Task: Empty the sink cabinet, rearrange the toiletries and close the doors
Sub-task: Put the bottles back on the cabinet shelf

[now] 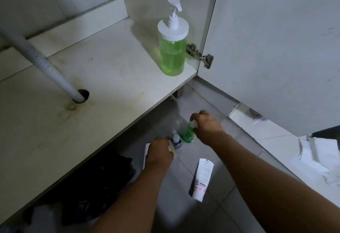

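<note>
Reaching to the floor, the right hand (pixel 208 126) pinches the top of a small green bottle (pixel 189 133); the left hand (pixel 160 149) grasps a pale item beside a dark bottle (pixel 177 140). A white tube (pixel 202 181) lies nearer. On the cabinet shelf (pixel 103 78), far right, stands a pump bottle (pixel 173 44) holding green liquid.

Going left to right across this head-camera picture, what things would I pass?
Drain pipe → black bag → left hand → small green bottle → white tube → door hinge → open cabinet door.
</note>
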